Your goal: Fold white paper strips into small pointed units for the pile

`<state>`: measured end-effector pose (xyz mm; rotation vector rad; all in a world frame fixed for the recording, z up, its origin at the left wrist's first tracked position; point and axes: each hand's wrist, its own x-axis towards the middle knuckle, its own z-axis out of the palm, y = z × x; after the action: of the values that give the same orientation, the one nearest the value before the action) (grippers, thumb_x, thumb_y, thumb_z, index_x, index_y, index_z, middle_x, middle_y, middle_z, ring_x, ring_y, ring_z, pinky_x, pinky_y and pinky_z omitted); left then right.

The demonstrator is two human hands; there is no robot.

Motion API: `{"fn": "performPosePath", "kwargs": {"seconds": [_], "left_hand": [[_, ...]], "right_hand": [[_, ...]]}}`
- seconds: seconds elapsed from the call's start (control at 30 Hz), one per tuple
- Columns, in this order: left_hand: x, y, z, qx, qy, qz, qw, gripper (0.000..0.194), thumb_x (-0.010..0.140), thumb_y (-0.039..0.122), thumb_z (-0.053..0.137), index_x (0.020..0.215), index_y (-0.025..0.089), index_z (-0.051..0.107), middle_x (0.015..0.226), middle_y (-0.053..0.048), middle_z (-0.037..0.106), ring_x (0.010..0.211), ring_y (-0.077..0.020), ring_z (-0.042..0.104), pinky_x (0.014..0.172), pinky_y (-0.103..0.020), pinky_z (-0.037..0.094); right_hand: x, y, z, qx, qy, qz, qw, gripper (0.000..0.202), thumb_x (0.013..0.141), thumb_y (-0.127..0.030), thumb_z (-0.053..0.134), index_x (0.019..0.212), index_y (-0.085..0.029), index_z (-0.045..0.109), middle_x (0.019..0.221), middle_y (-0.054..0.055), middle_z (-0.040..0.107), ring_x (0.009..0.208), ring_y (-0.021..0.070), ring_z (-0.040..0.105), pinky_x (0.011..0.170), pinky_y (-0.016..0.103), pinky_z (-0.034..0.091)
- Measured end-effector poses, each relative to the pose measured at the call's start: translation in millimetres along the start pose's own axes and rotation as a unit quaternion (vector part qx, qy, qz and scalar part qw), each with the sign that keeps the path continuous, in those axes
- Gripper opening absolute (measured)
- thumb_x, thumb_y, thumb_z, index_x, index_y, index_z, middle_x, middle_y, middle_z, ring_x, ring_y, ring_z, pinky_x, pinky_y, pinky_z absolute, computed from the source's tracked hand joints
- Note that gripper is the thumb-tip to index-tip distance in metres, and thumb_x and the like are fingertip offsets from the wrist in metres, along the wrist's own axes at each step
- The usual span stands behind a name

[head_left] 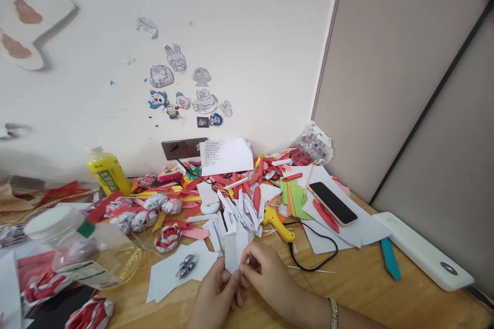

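Observation:
Between my two hands stands a small strip of white paper (236, 249) with a crease down it. My left hand (219, 288) pinches its lower left edge, thumb towards me. On the other side my right hand (267, 275) grips the lower right edge between thumb and fingertips; a metal bracelet (334, 313) circles that wrist. Just beyond lies a heap of folded white paper strips (241, 213). To the left, several shiny dark beads (187, 266) rest on white paper sheets (164, 282). A yellow glue gun (281, 223) lies beyond my right hand.
A clear plastic jar (96, 249) and a yellow drink bottle (109, 170) stand at left, near red-and-white paper flowers (168, 237). A phone (332, 203) lies on papers at right, beside a long white device (422, 252). The glue gun's black cord (316, 269) loops across the table.

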<state>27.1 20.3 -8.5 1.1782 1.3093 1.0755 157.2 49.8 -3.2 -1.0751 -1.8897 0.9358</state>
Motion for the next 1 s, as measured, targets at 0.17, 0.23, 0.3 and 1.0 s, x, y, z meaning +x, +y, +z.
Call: {"fn": "performPosePath", "kwargs": {"seconds": [0.17, 0.23, 0.3, 1.0], "left_hand": [[2, -4, -2.2, -0.041, -0.013, 0.006, 0.999, 0.033, 0.070, 0.049, 0.058, 0.066, 0.019, 0.044, 0.048, 0.007, 0.056, 0.032, -0.0046, 0.039, 0.036, -0.016, 0.026], [2, -2, -3.6, -0.039, -0.018, 0.002, 0.999, 0.032, 0.071, 0.048, 0.057, 0.068, 0.018, 0.046, 0.048, 0.007, 0.056, 0.029, -0.0030, 0.034, 0.035, -0.016, 0.021], [2, 0, -4.9, -0.040, -0.016, -0.003, 0.999, 0.029, 0.071, 0.045, 0.056, 0.068, 0.018, 0.047, 0.048, 0.006, 0.057, 0.028, -0.0022, 0.032, 0.034, -0.016, 0.018], [6, 4, -18.1, -0.135, 0.038, -0.028, 0.990, 0.037, 0.059, 0.049, 0.068, 0.061, 0.015, 0.055, 0.045, 0.002, 0.061, 0.032, -0.0043, 0.041, 0.036, -0.016, 0.029]], "right_hand": [[2, 7, 3, 0.046, 0.005, 0.021, 0.999, 0.020, 0.069, -0.004, 0.051, 0.081, -0.020, 0.051, 0.059, -0.006, 0.044, 0.057, 0.0118, 0.049, 0.053, 0.020, 0.036], [3, 12, 4, 0.089, -0.008, 0.023, 0.996, 0.022, 0.071, -0.006, 0.048, 0.087, -0.021, 0.049, 0.058, -0.007, 0.044, 0.057, 0.0122, 0.052, 0.055, 0.021, 0.039], [4, 15, 2, 0.112, -0.017, 0.013, 0.994, 0.021, 0.075, -0.008, 0.045, 0.092, -0.021, 0.047, 0.057, -0.007, 0.046, 0.056, 0.0127, 0.054, 0.056, 0.022, 0.041], [22, 10, -43, 0.193, -0.087, 0.024, 0.977, 0.026, 0.084, -0.037, 0.049, 0.087, -0.013, 0.058, 0.062, -0.001, 0.053, 0.053, 0.0104, 0.051, 0.052, 0.022, 0.041]]}}
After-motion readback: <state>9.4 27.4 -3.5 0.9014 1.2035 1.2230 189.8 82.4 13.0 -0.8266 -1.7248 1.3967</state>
